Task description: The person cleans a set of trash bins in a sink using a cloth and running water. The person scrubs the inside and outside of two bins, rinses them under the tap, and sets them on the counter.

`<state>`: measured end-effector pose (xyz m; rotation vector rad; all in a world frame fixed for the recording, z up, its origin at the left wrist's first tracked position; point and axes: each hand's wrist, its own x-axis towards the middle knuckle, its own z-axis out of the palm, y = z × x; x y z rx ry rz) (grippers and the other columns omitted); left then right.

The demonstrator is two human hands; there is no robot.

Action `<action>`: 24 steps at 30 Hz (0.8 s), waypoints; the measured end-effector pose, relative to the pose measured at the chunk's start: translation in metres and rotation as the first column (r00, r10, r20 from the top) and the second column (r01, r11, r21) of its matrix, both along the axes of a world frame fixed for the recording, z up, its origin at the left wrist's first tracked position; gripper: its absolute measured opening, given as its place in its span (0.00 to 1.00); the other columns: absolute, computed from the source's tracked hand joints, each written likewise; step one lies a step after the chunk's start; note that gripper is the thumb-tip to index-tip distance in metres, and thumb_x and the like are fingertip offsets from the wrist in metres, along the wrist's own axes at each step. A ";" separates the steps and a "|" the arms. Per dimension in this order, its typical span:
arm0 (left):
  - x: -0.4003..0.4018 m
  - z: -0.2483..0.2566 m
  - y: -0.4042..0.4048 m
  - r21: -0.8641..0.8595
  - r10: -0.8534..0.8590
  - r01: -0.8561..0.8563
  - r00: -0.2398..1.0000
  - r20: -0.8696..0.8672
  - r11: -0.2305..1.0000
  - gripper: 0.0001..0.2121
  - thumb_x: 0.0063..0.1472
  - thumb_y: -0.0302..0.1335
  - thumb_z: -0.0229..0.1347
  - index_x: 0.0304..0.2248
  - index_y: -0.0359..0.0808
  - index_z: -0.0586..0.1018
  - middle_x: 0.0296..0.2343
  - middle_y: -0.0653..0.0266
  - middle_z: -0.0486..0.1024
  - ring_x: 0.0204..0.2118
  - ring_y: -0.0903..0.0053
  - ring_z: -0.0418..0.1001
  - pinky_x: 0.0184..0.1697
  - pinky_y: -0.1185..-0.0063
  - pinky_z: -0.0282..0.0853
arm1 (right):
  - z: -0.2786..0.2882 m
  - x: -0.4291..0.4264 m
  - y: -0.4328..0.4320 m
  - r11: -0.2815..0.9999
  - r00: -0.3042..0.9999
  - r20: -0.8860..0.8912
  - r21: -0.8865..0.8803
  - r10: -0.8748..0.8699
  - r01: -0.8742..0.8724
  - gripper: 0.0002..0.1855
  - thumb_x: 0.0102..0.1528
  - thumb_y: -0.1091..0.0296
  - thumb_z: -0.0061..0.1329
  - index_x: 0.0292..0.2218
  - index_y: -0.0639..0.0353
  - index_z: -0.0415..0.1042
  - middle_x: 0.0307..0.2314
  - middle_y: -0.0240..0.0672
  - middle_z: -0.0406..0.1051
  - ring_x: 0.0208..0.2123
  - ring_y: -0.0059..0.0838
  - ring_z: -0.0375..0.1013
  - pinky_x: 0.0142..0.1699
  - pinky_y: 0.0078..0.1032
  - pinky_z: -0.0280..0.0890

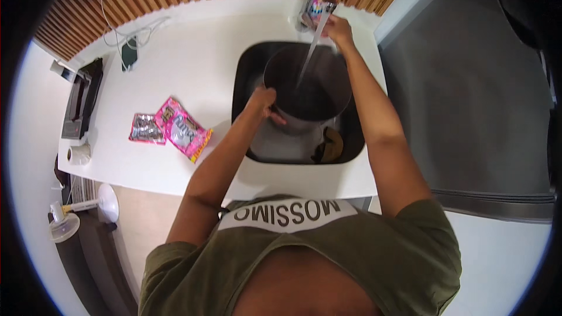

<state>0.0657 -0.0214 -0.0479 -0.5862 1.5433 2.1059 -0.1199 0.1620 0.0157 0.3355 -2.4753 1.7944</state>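
A large dark round bucket stands tilted in the black sink, with water running into it from the faucet. My left hand is closed on the left side of the bucket's rim. My right hand reaches behind the water stream, at a pink and clear plastic packet by the wall; whether its fingers grip the packet is hard to see. At the sink's lower right lies a brownish, curved item.
Two pink packets, one with a white front and one silvery, lie left on the white countertop. Farther left are a dark phone-like device with a white cable, a black appliance and a white roll. A dark grey appliance stands right.
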 end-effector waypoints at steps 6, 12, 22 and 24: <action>0.014 0.021 0.003 0.047 0.125 -0.128 0.990 0.060 0.991 0.29 0.45 0.14 0.36 0.50 0.34 0.46 0.46 0.38 0.49 0.40 0.32 0.55 0.25 0.44 0.63 | -0.031 0.002 -0.005 0.918 0.972 -0.193 0.346 -0.135 0.196 0.06 0.40 0.69 0.51 0.25 0.54 0.75 0.17 0.32 0.72 0.22 0.24 0.72 0.30 0.20 0.65; 0.010 0.009 0.005 0.087 0.071 -0.074 0.997 0.031 0.993 0.30 0.44 0.13 0.38 0.50 0.37 0.48 0.46 0.41 0.49 0.40 0.36 0.57 0.26 0.47 0.66 | -0.034 0.021 0.015 0.870 0.989 -0.083 0.470 -0.120 0.145 0.15 0.41 0.54 0.52 0.30 0.51 0.75 0.25 0.37 0.72 0.29 0.30 0.71 0.37 0.25 0.64; 0.008 0.020 0.000 0.089 0.013 -0.020 0.998 0.068 0.996 0.29 0.46 0.15 0.41 0.49 0.32 0.45 0.48 0.39 0.44 0.43 0.33 0.51 0.29 0.48 0.65 | -0.022 0.170 0.068 0.976 0.794 0.588 0.217 -0.155 0.030 0.32 0.44 0.71 0.45 0.47 0.74 0.48 0.40 0.55 0.58 0.40 0.45 0.63 0.31 0.35 0.70; 0.008 0.032 0.003 0.073 -0.016 0.009 0.995 0.097 0.997 0.28 0.48 0.17 0.41 0.49 0.29 0.45 0.48 0.37 0.42 0.42 0.29 0.50 0.30 0.45 0.63 | -0.031 0.172 0.074 0.995 0.755 0.649 0.084 -0.093 0.051 0.27 0.44 0.78 0.39 0.45 0.78 0.47 0.39 0.55 0.59 0.36 0.46 0.65 0.30 0.37 0.71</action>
